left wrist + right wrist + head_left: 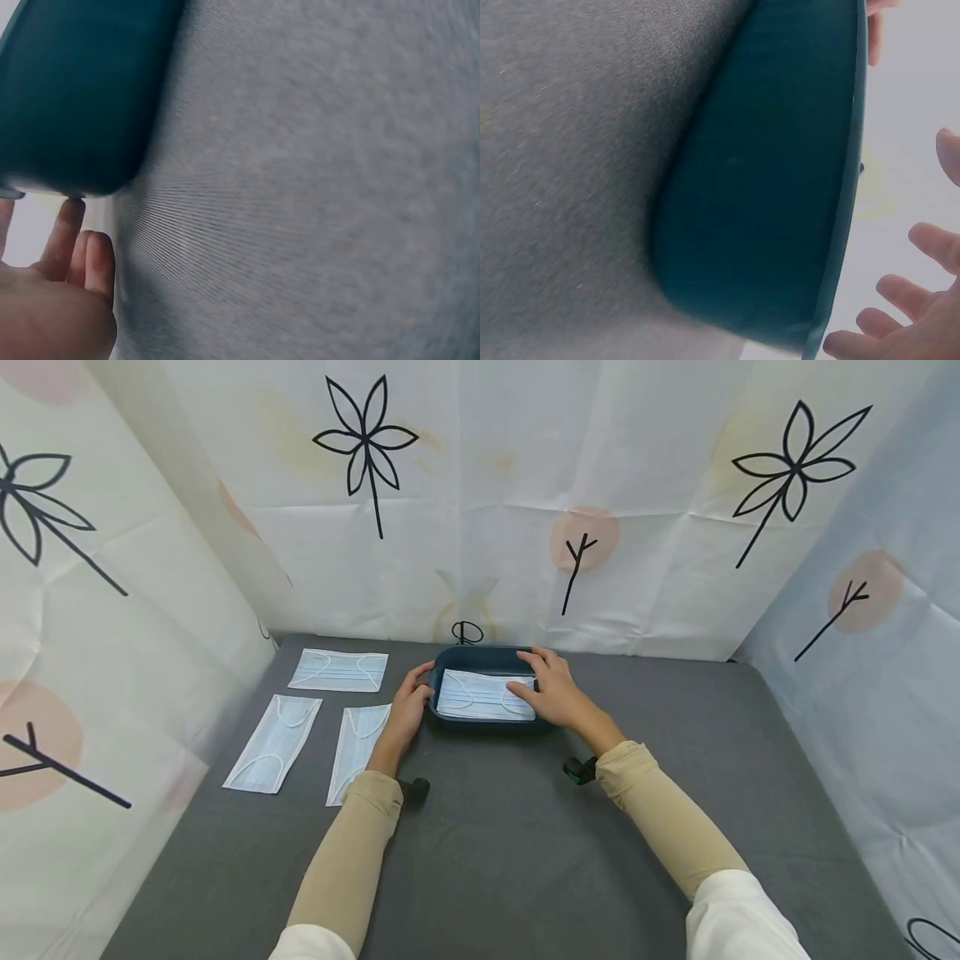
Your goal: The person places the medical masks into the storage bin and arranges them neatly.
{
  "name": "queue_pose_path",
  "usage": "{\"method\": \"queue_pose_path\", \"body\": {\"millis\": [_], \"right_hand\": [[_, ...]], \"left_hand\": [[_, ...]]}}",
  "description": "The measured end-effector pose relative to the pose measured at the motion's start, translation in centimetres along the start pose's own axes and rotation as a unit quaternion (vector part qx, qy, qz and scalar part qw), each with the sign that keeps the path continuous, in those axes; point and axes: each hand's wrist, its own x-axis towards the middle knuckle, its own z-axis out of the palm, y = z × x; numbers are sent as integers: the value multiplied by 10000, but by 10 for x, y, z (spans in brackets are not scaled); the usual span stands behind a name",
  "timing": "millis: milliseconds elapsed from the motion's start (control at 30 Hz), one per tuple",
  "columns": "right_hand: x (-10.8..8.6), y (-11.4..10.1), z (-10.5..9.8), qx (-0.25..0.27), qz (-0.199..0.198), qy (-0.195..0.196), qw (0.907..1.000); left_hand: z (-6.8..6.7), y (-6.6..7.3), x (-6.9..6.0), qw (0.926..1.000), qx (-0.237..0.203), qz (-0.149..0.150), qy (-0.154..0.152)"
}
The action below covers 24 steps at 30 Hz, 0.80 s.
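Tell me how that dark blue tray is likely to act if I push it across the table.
The tray probably keeps its shape, since its walls look smooth and rigid. It seems unlikely to tip, being low and wide. The grey cloth beneath looks woven, so it may drag a little.

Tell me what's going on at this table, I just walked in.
A person is busy with both hands at a dark blue bin on a grey table. The left hand touches the bin's left end, while the right hand is at its right end, fingers spread. A pale blue face mask lies inside; I can't tell whether others are beneath it. Three more masks lie on the table, left of the bin.
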Motion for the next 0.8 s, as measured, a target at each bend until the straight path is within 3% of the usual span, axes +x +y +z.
{"method": "queue_pose_path", "body": {"millis": [233, 500, 667, 800], "right_hand": [[-17, 18, -5, 106, 10, 349, 9993], [-30, 37, -7, 444, 131, 426, 9980], [-36, 48, -5, 677, 219, 423, 9966], [-38, 56, -4, 821, 251, 428, 9954]], "left_hand": [[2, 3, -2, 9973, 706, 150, 90], [3, 9, -7, 9851, 1585, 644, 180], [1, 12, -10, 9702, 2227, 923, 235], [-1, 19, -15, 9507, 2883, 1109, 261]]}}
